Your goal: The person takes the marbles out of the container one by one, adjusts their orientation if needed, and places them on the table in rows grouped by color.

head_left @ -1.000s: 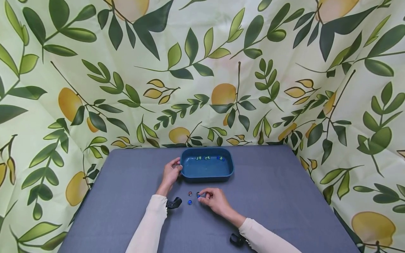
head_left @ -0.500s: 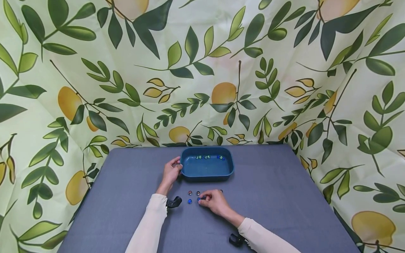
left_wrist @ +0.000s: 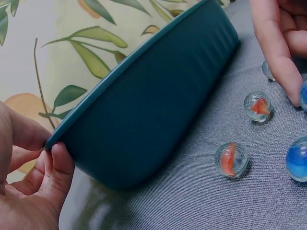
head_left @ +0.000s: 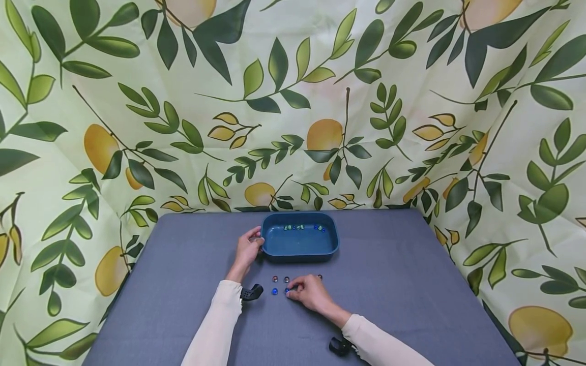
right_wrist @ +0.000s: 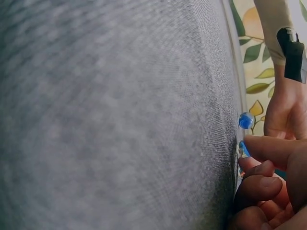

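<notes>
At the far middle of the grey cloth-covered table (head_left: 183,284) sits a dark teal rectangular plastic tray (head_left: 299,241), and along its far inner wall lies a small row of green and blue glass marbles (head_left: 302,227). Just in front of the tray, on the cloth, lie loose marbles: two clear marbles with orange cores (left_wrist: 231,159), a plain blue marble (head_left: 274,291), and a small dark marble (head_left: 320,277) beyond the right hand's knuckles. The left hand (head_left: 247,251) grips the tray's left rim between thumb and curled fingers. The right hand (head_left: 309,292) rests on the cloth, its fingertips pinching a blue glass marble (head_left: 287,290). Since a second ago the right hand has slid slightly nearer, uncovering the dark marble, while the left hand and tray have stayed put.
</notes>
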A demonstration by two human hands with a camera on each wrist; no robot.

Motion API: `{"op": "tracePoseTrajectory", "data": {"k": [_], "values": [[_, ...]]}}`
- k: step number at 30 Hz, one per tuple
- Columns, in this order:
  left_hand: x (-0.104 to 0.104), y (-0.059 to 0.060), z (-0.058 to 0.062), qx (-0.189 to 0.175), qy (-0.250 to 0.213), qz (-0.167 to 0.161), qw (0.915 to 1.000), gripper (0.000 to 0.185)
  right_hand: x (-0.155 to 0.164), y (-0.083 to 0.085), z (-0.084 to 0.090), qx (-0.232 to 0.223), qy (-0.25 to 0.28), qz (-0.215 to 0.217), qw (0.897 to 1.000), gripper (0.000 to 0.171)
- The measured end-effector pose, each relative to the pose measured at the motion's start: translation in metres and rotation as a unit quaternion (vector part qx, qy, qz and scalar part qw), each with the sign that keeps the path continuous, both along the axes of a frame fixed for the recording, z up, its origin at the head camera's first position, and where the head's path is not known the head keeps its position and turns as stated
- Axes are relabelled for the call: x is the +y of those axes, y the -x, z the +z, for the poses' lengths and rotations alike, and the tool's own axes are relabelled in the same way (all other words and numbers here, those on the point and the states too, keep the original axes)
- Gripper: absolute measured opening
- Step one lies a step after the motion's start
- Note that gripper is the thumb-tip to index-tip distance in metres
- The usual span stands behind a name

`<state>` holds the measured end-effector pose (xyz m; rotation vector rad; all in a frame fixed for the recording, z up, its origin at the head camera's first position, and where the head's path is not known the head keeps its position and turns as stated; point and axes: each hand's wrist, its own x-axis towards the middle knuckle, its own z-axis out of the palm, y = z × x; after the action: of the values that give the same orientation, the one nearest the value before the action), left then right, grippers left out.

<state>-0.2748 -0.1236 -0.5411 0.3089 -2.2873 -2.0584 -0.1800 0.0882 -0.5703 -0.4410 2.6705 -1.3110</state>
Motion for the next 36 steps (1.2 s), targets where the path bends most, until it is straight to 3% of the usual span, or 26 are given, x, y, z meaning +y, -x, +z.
{"op": "tracePoseTrajectory", "data": {"k": [17,24,36], "values": [[0.000,0.000,0.000,-0.004,-0.001,-0.004,1.0000,0.047,0.006,0.000,0.006,-0.017,0.025,-0.023,0.999,0.012],[-0.001,-0.001,0.001,-0.003,-0.005,-0.004,1.0000,0.046,0.021,0.008,0.032,0.031,0.033,-0.041,0.998,0.009],[-0.002,-0.001,0.002,-0.004,-0.004,-0.006,1.0000,0.047,0.041,0.033,0.088,0.058,0.056,-0.070,0.994,0.019]]}}
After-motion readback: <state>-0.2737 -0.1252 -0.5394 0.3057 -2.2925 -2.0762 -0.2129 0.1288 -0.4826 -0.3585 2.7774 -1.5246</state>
